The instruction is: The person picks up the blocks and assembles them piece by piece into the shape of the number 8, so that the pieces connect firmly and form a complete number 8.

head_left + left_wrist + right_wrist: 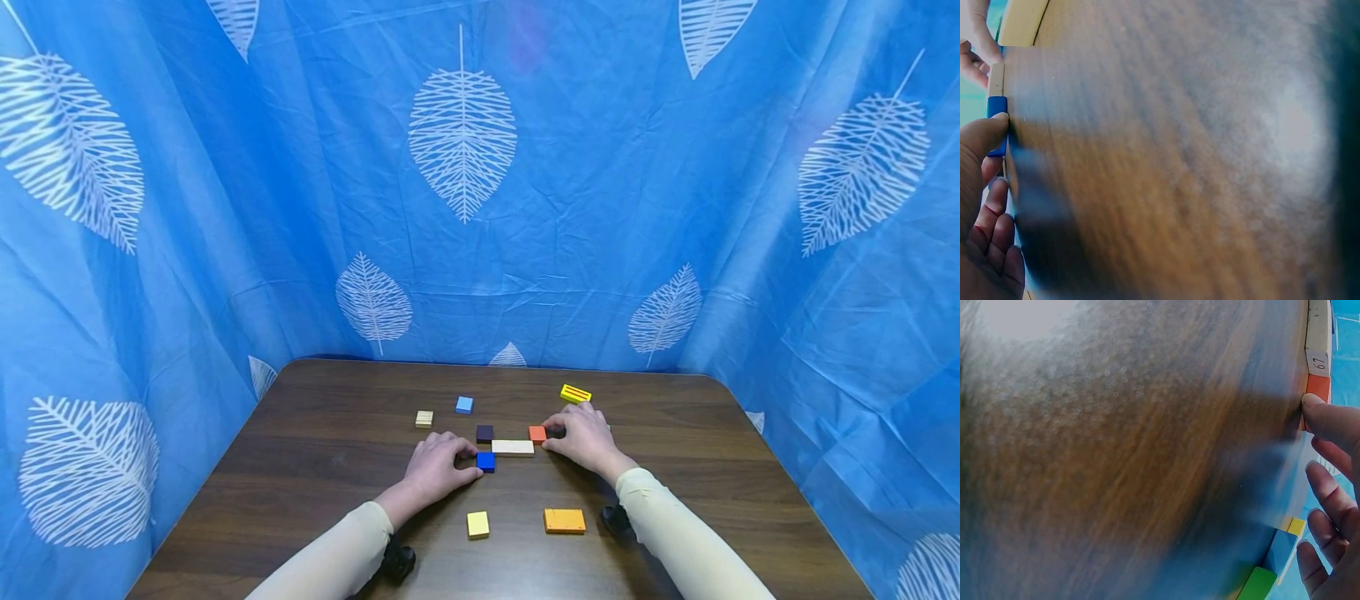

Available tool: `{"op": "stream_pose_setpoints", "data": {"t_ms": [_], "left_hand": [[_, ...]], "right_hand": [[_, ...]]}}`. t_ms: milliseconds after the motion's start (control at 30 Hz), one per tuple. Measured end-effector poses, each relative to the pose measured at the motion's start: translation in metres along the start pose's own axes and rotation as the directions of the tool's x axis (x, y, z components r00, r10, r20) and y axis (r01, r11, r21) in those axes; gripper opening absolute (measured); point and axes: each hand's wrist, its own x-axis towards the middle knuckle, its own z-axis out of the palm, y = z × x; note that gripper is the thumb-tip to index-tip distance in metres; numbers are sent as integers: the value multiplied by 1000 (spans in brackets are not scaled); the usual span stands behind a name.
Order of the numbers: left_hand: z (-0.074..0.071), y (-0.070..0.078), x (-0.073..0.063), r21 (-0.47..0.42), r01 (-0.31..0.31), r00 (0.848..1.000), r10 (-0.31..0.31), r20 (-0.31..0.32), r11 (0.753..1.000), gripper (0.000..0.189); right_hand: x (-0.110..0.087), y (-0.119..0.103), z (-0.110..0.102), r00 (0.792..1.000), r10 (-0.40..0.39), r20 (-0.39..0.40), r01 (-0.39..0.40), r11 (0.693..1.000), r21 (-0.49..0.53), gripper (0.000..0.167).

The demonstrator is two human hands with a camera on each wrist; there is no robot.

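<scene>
My left hand [438, 467] pinches a dark blue block [486, 462] between thumb and fingers. This block sits at the near left end of a pale wooden plank [513, 449] lying flat on the table. My right hand [587, 435] pinches an orange-red block [537, 435] at the plank's far right corner. A dark purple-black block [484, 433] stands by the plank's far left corner, untouched by either hand. In the right wrist view, the red block [1318, 385] meets the plank's end [1318, 361], which bears a handwritten number. The thumb is on the blue block [997, 107] in the left wrist view.
Farther back lie a light blue block [464, 405], a striped wooden block [424, 419] and a yellow block with dark stripes [576, 392]. Nearer are a pale yellow block [477, 525] and an orange block [564, 521]. A green block [1257, 584] shows below the right hand.
</scene>
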Motion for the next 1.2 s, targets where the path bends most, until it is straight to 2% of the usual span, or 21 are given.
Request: {"op": "stream_pose_setpoints", "data": {"t_ms": [300,500,767,1033,1200], "left_hand": [[1,0,0,3,-13,1000,13,-9,1000,31],[1,0,0,7,-14,1000,14,-12,1000,32],[1,-1,-1,6,-20,1000,20,-18,1000,31],[2,-1,-1,9,-27,999,28,-25,1000,30],[2,0,0,12,-29,999,29,-27,1000,30]], "right_hand": [[-3,4,-1,999,-31,-26,32,999,14,33],[-6,6,-6,999,-13,-52,15,999,40,37],[-18,-7,-20,997,-26,-78,36,991,131,37],[-38,-32,-21,994,-113,-11,113,975,193,36],[-49,-50,-16,977,-209,53,191,954,229,33]]}}
